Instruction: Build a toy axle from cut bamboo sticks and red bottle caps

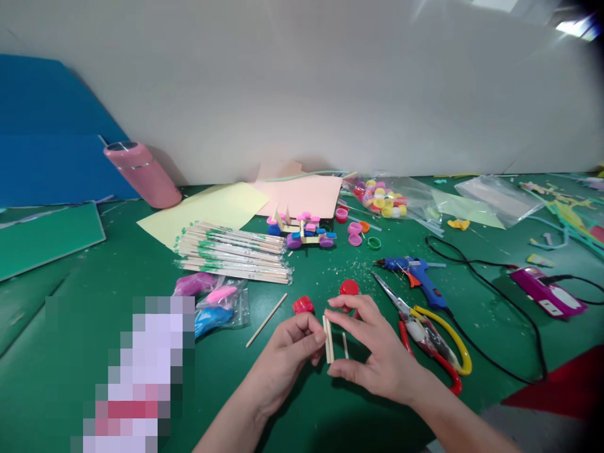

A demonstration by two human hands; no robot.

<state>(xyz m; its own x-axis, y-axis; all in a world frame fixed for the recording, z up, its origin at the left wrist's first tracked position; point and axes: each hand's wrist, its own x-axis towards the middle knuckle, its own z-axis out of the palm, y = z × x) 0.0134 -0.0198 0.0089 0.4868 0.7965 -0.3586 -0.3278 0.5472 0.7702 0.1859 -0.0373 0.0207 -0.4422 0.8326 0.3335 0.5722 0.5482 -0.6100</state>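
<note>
Short pieces of wooden stick [328, 341] stand side by side between my hands. My left hand [287, 349] pinches them from the left, its fingertips partly hidden. My right hand [377, 352] spans their length, index finger at the far end and thumb at the near end. Under the right palm another short stick piece [345, 346] shows. Two red bottle caps, one [302, 305] beyond my left fingers and one [349, 287] beyond my right, rest on the green table. A longer thin stick [267, 319] lies left of my left hand.
Wrapped chopsticks [231, 251] and bagged clay [214, 308] lie left. Small model cars [304, 233] and a bag of caps [380, 198] sit behind. To the right are a blue glue gun [419, 277], its cord, scissors [396, 296] and red-handled pliers [434, 349]. A pink bottle [144, 176] stands back left.
</note>
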